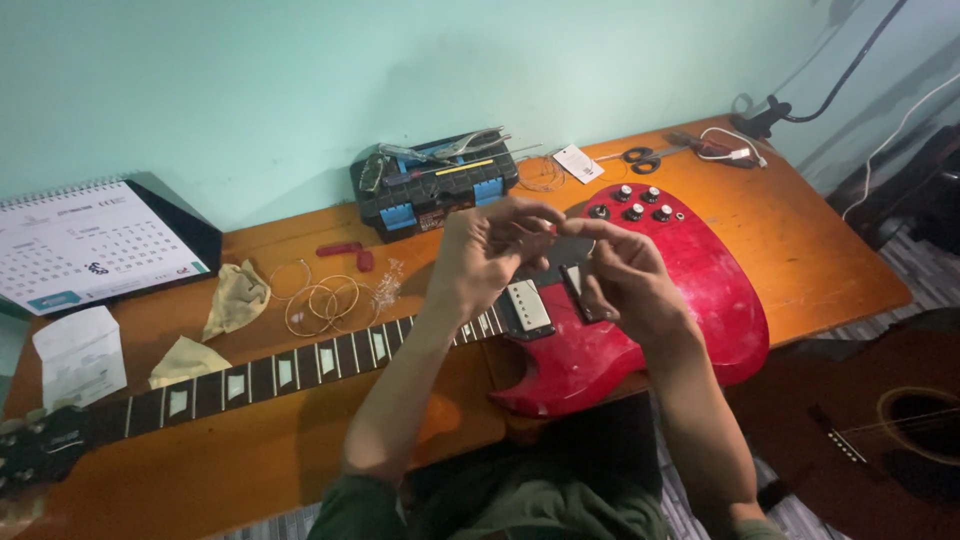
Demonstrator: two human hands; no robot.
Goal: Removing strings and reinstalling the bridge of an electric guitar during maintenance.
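Red and glossy, the electric guitar (pixel 640 330) lies flat on the wooden surface (pixel 800 240) nearest the person, its neck running away to their left. Just above its body, the left hand (pixel 480 255) and right hand (pixel 625 280) meet, fingers pinched on something too thin to identify. Beyond lie coiled strings (pixel 325 300) and a toolbox (pixel 435 180).

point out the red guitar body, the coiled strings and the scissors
red guitar body (pixel 715 290), head view, on the bare red top right of the hands
coiled strings (pixel 325 303), head view, on the overlapping wire loops
scissors (pixel 640 160), head view, on the black handles
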